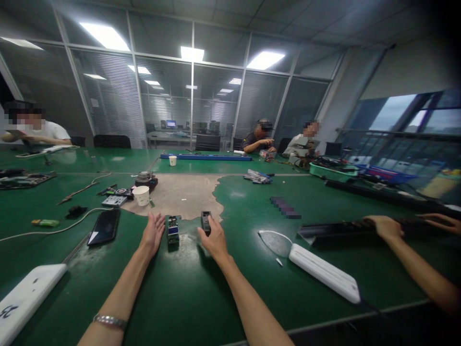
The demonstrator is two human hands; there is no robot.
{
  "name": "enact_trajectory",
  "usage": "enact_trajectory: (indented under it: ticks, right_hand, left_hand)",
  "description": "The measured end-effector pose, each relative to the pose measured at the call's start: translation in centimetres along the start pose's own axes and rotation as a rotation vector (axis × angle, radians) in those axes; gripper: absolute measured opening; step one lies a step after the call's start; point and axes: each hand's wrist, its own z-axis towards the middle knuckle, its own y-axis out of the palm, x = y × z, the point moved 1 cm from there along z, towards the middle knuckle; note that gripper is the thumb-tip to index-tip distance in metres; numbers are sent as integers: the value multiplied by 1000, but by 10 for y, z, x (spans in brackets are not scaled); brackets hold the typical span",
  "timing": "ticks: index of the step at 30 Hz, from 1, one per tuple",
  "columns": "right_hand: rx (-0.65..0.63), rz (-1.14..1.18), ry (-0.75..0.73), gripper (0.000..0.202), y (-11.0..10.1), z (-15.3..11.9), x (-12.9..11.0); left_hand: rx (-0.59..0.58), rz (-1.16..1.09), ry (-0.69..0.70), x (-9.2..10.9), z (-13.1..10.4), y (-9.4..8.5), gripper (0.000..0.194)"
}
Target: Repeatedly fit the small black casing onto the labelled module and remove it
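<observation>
My left hand (153,234) rests on the green table with its palm turned inward and its fingers stretched out, holding nothing. Just to its right, a small electronic module (173,231) with a bluish screen and exposed circuit boards lies on the tabletop, apart from the hand. My right hand (215,238) grips a small dark plastic housing (206,221) between thumb and fingers. The housing looks hollow at its far end; its near part is covered by the fingers. A gap separates it from the module.
A paper cup (141,195) stands beyond my left hand, near loose electronic parts (114,200). A black phone (104,227) and a white power strip (324,272) flank my arms. At right, a co-worker's hands touch a long black rail (334,230). Other people sit across the table.
</observation>
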Motion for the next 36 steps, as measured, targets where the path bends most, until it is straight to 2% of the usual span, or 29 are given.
enact_trajectory:
  ticks: [4, 8, 11, 15, 17, 20, 23, 26, 30, 36]
  right_hand:
    - [60, 25, 23, 61, 0, 5, 3]
    - [-18, 51, -4, 57, 4, 5, 7]
    - [-41, 80, 22, 56, 2, 5, 0]
    - [-12, 197, 39, 53, -2, 9, -37]
    - [-55, 271, 19, 53, 3, 10, -61]
    - [-89, 296, -39, 54, 19, 8, -90]
    - [-98, 259, -83, 55, 39, 4, -105]
    - [-127, 224, -90, 54, 53, 0, -111]
    - [-154, 183, -101, 55, 59, -4, -113]
    - [-196, 113, -95, 61, 69, -17, -103]
  left_hand:
    - [-2, -6, 10, 0, 0, 0, 68]
    - [5, -11, 3, 0, 0, 0, 66]
    - [10, -18, -1, 0, 0, 0, 65]
    - [-6, -20, -2, 0, 1, -1, 66]
    - [-9, -20, 0, 0, 1, -2, 68]
    - [-12, -17, -2, 0, 1, -2, 69]
    - [-3, -15, -7, -1, 2, -4, 68]
    - [8, -25, -13, -1, 5, -5, 67]
    - [23, -38, -25, -1, 7, -6, 68]
    - [16, -36, -9, 1, 4, -4, 67]
